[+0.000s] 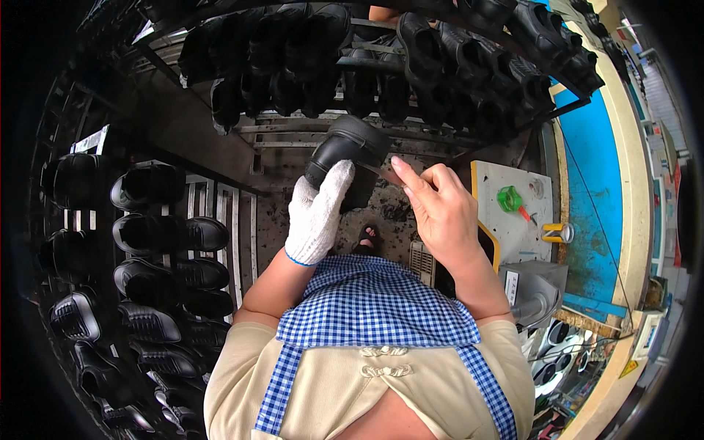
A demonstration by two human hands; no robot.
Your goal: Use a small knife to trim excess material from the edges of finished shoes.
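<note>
Inspection seemed underway: gloved left hand (319,213) clasped a black shoe (348,158), bare right hand (440,209) at three o'clock pinched something small; the next move called for steadiness.

racks of black shoes (158,242), green tool (510,199)

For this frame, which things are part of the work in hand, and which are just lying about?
In hand:
- black shoe, held by the gloved left hand
- bare right hand, fingers at the shoe's edge

Lying about:
- racks of black shoes
- green tool on the grey bench
- grey machine
</note>
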